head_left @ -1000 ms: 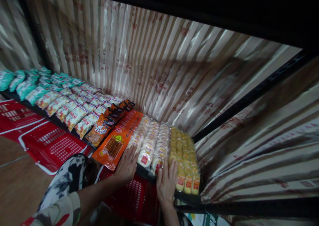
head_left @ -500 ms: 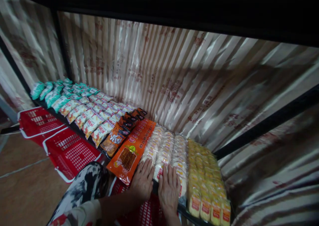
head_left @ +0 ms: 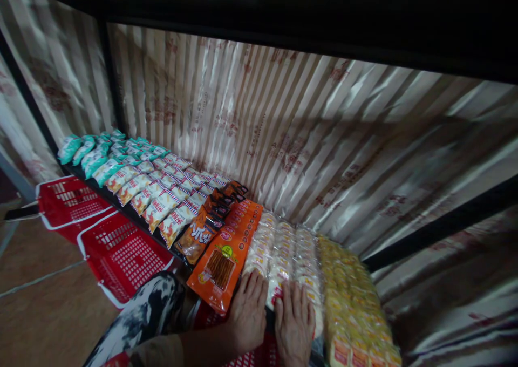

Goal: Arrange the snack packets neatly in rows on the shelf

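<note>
My left hand (head_left: 250, 308) lies flat with fingers stretched over the front of the clear-wrapped white snack packs (head_left: 283, 251), close to the large orange snack bag (head_left: 227, 252). Beside it, my right hand (head_left: 294, 319) rests palm down on the front ends of the same rows, fingers extended. Neither hand grips anything. To the right of the white rows stand yellow wrapped snack packs (head_left: 350, 289) with red and orange labels at the front. A black-and-orange snack bag (head_left: 197, 236) is left of the orange one.
White-and-red snack bags (head_left: 162, 210) and teal bags (head_left: 96, 159) fill the shelf's left part. Red baskets (head_left: 129, 259) with white handles are on the floor below. A dark beam (head_left: 283, 11) crosses overhead; striped sheeting (head_left: 226, 102) hangs behind.
The camera view has shifted, so the shelf and its goods appear further right and slightly lower. Both hands stay flat against the white packs.
</note>
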Demonstrator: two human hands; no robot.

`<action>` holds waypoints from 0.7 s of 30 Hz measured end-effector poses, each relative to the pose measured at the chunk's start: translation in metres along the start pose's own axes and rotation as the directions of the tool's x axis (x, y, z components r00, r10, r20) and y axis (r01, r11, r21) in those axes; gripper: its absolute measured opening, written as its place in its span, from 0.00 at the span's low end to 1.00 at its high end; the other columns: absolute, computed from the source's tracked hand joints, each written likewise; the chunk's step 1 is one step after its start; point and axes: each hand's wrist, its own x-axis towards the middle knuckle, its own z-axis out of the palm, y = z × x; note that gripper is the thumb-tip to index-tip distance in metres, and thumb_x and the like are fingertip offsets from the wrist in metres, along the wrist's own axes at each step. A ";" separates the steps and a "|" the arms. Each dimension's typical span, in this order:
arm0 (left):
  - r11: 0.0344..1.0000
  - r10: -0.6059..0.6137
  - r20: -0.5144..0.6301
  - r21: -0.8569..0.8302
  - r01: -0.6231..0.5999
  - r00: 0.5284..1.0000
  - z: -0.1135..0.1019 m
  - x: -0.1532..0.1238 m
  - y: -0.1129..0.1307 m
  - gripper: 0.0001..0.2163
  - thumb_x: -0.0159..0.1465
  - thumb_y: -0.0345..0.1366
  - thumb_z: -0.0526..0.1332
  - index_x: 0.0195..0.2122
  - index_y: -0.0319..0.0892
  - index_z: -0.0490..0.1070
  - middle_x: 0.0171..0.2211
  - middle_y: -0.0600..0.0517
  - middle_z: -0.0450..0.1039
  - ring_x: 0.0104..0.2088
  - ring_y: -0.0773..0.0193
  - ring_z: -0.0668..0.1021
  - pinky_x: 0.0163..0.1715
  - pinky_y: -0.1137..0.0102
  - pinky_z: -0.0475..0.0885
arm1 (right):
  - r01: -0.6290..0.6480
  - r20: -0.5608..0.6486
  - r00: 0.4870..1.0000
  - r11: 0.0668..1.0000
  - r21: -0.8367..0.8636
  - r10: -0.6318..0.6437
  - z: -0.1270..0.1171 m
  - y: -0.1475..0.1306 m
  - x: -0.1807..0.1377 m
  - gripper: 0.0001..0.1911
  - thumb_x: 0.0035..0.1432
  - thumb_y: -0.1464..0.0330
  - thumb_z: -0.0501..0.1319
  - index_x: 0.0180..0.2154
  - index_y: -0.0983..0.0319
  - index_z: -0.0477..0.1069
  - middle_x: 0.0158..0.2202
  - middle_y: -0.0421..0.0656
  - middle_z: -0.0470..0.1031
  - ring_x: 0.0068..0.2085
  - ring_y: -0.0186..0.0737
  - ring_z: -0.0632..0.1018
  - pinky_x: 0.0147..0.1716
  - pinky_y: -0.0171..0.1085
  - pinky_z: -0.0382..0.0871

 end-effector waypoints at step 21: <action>0.948 -0.303 -0.281 0.008 0.318 0.911 -0.045 -0.014 -0.162 0.31 0.62 0.39 0.55 0.64 0.31 0.48 0.63 0.35 0.50 0.64 0.46 0.52 0.59 0.53 0.54 | -0.598 0.482 0.787 0.281 0.751 0.386 0.039 -0.187 0.146 0.40 0.60 0.46 0.40 0.64 0.66 0.49 0.66 0.47 0.49 0.66 0.39 0.51 0.64 0.44 0.42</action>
